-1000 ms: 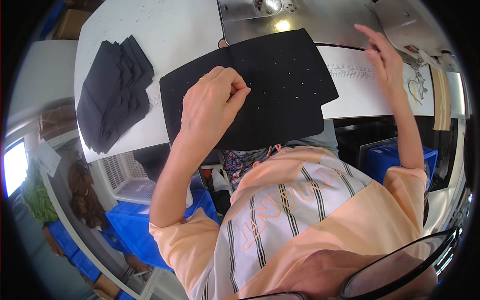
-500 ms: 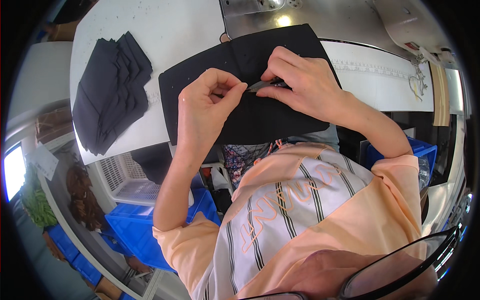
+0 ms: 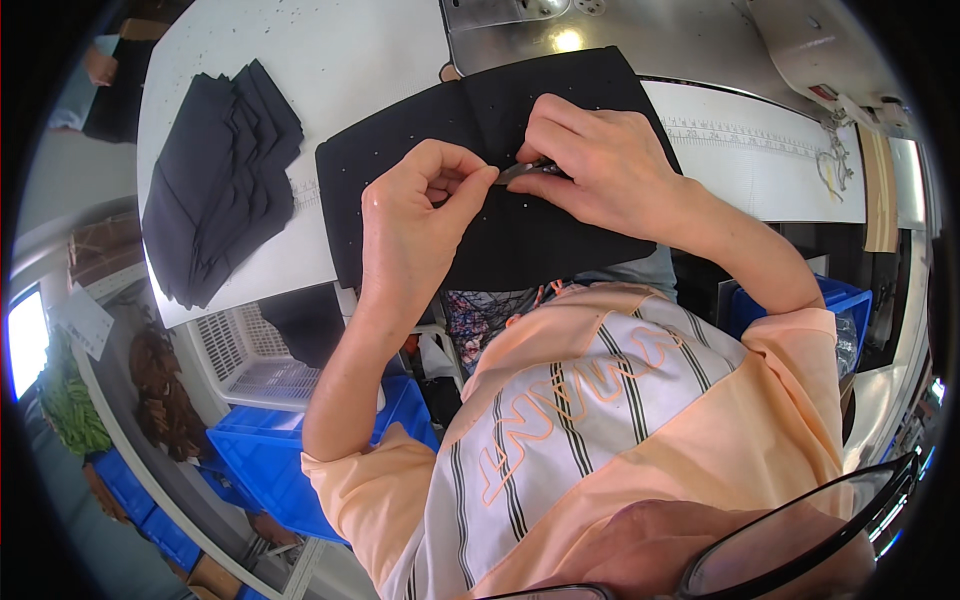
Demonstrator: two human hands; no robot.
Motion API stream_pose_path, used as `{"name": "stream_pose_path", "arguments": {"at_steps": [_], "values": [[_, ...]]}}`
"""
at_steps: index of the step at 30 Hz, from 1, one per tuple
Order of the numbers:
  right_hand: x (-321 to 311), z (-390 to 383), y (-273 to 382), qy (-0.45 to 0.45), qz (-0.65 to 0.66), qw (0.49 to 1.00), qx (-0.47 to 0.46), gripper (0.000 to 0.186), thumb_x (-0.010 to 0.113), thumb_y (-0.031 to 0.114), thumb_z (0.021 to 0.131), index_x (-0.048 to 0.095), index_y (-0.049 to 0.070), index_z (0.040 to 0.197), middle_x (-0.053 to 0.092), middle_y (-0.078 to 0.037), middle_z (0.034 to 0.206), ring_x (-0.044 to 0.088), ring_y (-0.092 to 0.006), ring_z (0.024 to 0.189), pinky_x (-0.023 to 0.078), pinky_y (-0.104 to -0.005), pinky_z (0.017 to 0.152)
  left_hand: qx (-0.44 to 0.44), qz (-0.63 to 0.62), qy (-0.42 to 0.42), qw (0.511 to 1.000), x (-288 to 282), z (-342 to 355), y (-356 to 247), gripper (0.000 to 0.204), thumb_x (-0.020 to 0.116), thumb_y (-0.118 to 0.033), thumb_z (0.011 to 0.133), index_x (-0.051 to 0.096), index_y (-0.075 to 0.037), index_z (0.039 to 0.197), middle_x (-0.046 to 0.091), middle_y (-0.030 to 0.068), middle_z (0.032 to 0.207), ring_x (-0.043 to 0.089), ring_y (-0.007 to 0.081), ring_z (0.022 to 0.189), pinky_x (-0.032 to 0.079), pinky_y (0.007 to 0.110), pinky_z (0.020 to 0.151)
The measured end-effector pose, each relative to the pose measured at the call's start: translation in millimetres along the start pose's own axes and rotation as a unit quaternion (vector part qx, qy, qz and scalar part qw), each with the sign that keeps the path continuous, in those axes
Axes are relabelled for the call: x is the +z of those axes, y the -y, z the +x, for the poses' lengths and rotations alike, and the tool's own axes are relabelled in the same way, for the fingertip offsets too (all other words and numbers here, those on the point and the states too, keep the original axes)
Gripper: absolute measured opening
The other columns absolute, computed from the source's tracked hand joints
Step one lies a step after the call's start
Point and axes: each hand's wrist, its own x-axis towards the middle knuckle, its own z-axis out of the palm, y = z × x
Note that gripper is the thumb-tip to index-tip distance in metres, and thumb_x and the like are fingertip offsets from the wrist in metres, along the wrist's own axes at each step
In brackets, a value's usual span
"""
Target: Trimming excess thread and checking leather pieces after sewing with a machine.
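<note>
Black cloth (image 3: 520, 230) lies at the table's (image 3: 360, 60) near edge under both hands, left hand (image 3: 420, 215) pinching it, right hand (image 3: 590, 165) pinching a small tool (image 3: 525, 172).

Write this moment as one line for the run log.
left hand: pinches black perforated fabric piece | right hand: holds small grey tool on it | stack of black fabric pieces: left on white table

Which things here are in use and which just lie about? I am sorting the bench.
In use: black cloth panel, small metal tool in the right hand, left hand.
Lying about: stack of dark cloth pieces, blue crates, white basket.
</note>
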Motion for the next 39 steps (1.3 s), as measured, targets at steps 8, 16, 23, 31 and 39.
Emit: {"name": "stream_pose_path", "arguments": {"at_steps": [8, 16, 23, 31, 39], "values": [[2, 1, 5, -0.016, 0.012, 0.999, 0.030, 0.025, 0.076, 0.021, 0.072, 0.057, 0.007, 0.078, 0.052, -0.003, 0.081, 0.058, -0.0217, 0.062, 0.045, -0.0307, 0.053, -0.019, -0.110, 0.005, 0.994, -11, -8, 1, 0.007, 0.068, -0.002, 0.080, 0.063, 0.003, 0.081, 0.065, 0.0034, 0.074, 0.060, 0.0072, 0.070, 0.048, 0.020, 0.065], [-66, -50, -85, -0.138, 0.117, 0.959, 0.218, 0.011, 0.071, 0.011, 0.082, 0.064, 0.003, 0.083, 0.054, 0.004, 0.077, 0.047, -0.0036, 0.067, 0.037, -0.0175, 0.061, -0.119, 0.154, 0.076, 0.978, -81, -124, 35, 0.013, 0.067, 0.003, 0.074, 0.065, 0.000, 0.086, 0.063, 0.0074, 0.074, 0.061, 0.0170, 0.066, 0.047, 0.029, 0.062], [-77, -77, -116, -0.215, 0.073, 0.930, 0.289, 0.015, 0.071, 0.019, 0.084, 0.068, 0.005, 0.088, 0.055, 0.006, 0.070, 0.041, -0.0003, 0.060, 0.031, -0.0164, 0.052, 0.057, 0.379, -0.028, 0.923, -42, -141, 29, 0.014, 0.068, -0.003, 0.073, 0.066, -0.007, 0.087, 0.055, 0.0074, 0.077, 0.054, 0.0265, 0.079, 0.043, 0.039, 0.072], [-73, -76, -116, -0.210, 0.087, 0.931, 0.285, 0.016, 0.071, 0.018, 0.083, 0.067, 0.004, 0.089, 0.059, 0.005, 0.075, 0.042, -0.0010, 0.061, 0.033, -0.0168, 0.054, 0.296, 0.446, -0.056, 0.843, 40, -89, 22, 0.038, 0.066, -0.022, 0.076, 0.066, -0.018, 0.114, 0.047, 0.0151, 0.138, 0.036, 0.0368, 0.131, 0.029, 0.053, 0.104], [-73, -75, -110, -0.202, 0.066, 0.930, 0.301, 0.016, 0.069, 0.015, 0.084, 0.065, 0.002, 0.092, 0.063, 0.002, 0.085, 0.051, -0.0042, 0.075, 0.041, -0.0191, 0.068, -0.103, 0.087, -0.275, 0.952, -89, -134, 14, 0.025, 0.063, 0.000, 0.081, 0.064, 0.004, 0.105, 0.065, 0.0042, 0.086, 0.055, 0.0085, 0.068, 0.045, 0.024, 0.061]]}}
